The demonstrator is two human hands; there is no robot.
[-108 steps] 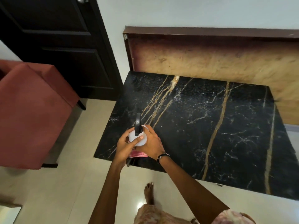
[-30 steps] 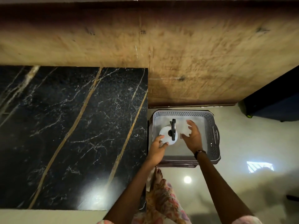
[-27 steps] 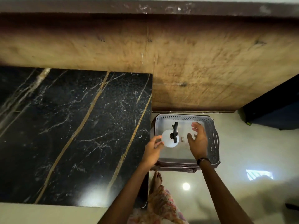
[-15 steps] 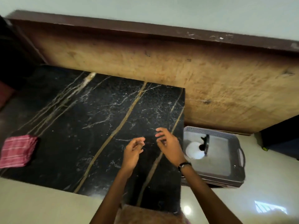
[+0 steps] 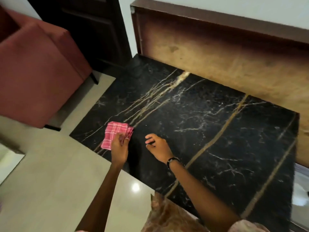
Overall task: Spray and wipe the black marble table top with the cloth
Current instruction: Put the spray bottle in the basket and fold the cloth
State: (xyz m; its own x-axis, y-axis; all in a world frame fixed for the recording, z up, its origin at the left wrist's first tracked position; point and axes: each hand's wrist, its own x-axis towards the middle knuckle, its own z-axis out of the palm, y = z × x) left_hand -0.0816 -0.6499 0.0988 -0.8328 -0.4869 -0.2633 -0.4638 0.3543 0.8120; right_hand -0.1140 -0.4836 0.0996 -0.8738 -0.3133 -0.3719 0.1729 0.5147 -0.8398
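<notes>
The black marble table top (image 5: 192,124) with gold veins fills the middle of the head view. A folded pink checked cloth (image 5: 115,132) lies near its front left corner. My left hand (image 5: 119,147) rests on the cloth's near right edge, fingers curled onto the fabric. My right hand (image 5: 157,146) hovers just above the marble to the right of the cloth, fingers loosely apart and holding nothing; a watch sits on that wrist. The spray bottle is out of view.
A red upholstered chair (image 5: 33,71) stands on the pale floor to the left of the table. A dark door (image 5: 93,27) is behind it. A brown wooden panel (image 5: 225,52) rises along the table's far edge.
The spray bottle was set down in a grey basket on the floor at the table's right end. The view and both hands then swung left to the cloth, and my left hand has reached it.
</notes>
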